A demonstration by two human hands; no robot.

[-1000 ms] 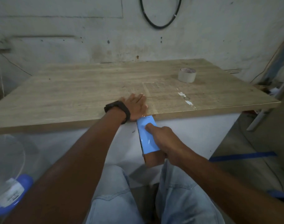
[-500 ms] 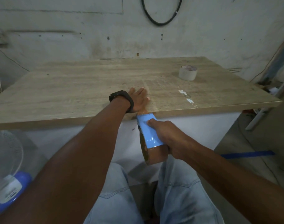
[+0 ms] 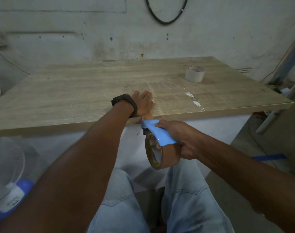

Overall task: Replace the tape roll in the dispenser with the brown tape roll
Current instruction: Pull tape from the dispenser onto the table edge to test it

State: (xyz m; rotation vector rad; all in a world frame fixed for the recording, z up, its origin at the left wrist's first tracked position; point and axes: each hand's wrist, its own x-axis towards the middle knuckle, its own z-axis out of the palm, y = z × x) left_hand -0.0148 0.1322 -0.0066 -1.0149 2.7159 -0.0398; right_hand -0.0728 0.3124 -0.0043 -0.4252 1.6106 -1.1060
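The blue plastic tape dispenser (image 3: 157, 134) has pulled back off the wooden table's (image 3: 76, 91) near edge, its brown tape roll (image 3: 162, 153) now showing — apparently seated. The right hand (image 3: 178, 138) is wrapped around it at 5 o'clock of the left hand (image 3: 143, 105), which lies flat on the tabletop. The pale, spent roll (image 3: 194, 74) stands at 2 o'clock.

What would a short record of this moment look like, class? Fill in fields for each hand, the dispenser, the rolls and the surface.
left hand: flat on the table, palm down, at its near edge
right hand: gripping the blue dispenser
dispenser: held just off the table edge
brown tape roll: mounted in the dispenser
pale roll: standing alone, far right of table
table: wooden top
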